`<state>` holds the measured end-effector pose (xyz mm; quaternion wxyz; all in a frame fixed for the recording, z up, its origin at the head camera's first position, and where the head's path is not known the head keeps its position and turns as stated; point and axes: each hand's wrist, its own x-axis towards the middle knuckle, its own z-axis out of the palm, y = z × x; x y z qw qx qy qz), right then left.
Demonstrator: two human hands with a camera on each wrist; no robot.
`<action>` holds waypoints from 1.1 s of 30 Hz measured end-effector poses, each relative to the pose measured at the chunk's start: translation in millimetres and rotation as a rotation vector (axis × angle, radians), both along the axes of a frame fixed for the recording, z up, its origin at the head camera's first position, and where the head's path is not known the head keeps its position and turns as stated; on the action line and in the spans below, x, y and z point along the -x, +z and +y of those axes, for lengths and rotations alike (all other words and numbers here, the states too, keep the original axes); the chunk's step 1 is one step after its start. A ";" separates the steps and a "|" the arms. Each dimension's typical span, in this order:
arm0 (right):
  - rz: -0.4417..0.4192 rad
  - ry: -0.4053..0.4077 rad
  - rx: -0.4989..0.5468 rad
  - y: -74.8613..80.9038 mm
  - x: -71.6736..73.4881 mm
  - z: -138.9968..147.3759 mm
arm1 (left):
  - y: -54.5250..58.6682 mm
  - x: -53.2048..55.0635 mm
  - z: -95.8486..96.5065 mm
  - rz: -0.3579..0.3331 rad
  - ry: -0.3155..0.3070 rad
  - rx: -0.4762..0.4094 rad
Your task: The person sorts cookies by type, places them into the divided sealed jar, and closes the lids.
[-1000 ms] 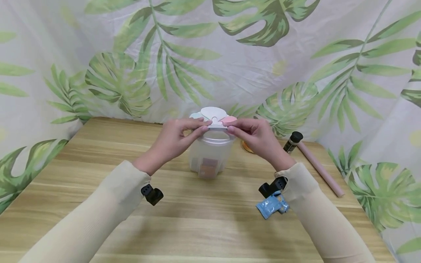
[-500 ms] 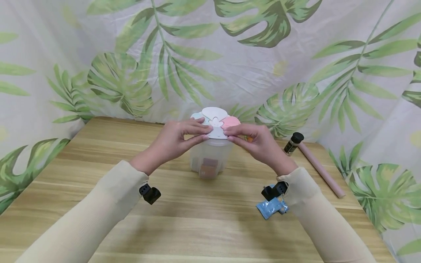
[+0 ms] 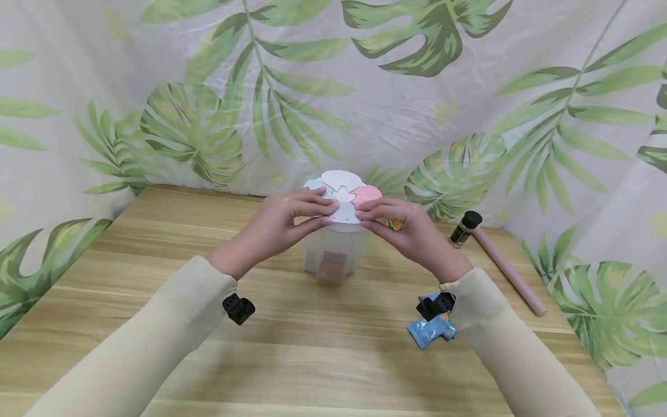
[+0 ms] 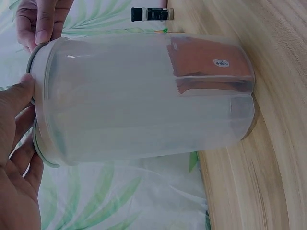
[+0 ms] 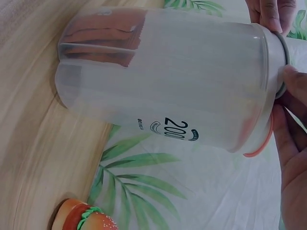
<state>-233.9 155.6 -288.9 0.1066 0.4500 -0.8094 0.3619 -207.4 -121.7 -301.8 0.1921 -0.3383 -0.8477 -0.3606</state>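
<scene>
A tall translucent storage canister stands upright at the middle of the table, with orange-brown sachets in one compartment at its bottom. Its lid has petal-shaped flaps in white, pink and pale blue, and the front pale flap lies down level. My left hand pinches the left edge of this flap, fingers on top and thumb at the front rim. On the other edge, my right hand does the same, mirrored. In the right wrist view, the thumb rests right at the flap's edge.
Blue packets lie near my right wrist. A black-capped bottle stands at the back right beside a pink rod. Behind the canister on the right sits a toy burger. A leaf-patterned cloth hangs behind the table.
The front flap, raised at first, has come down level with the lid. Both hands have moved slightly downward with it. The canister stays in place.
</scene>
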 end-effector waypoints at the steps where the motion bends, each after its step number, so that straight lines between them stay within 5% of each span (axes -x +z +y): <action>1: 0.009 -0.001 0.000 -0.6 -0.1 0.1 | 0.2 -0.3 0.2 -0.004 0.000 0.002; 9: 0.133 -0.008 0.050 -9.7 -0.5 -3.7 | -1.6 -5.0 3.4 -0.011 0.013 0.010; 13: 0.099 -0.025 0.087 -10.3 -1.3 -2.3 | -7.7 -10.0 5.3 -0.019 0.040 -0.014; 19: 0.027 -0.194 0.358 -16.0 5.3 1.4 | -33.4 -20.5 10.8 0.117 0.136 -0.157; 21: -0.053 -0.275 0.406 -18.2 10.0 4.0 | -39.7 -25.9 15.4 0.091 0.190 -0.217; 24: -0.297 -0.304 0.389 -24.1 17.8 7.8 | -45.3 -35.5 23.3 -0.068 0.257 -0.319; 29: -0.736 -0.172 0.281 -40.9 25.7 9.0 | -50.5 -50.1 32.7 -0.372 0.284 -0.458; 33: -0.880 -0.056 0.262 -54.0 26.9 6.0 | -52.0 -55.8 36.2 -0.487 0.257 -0.490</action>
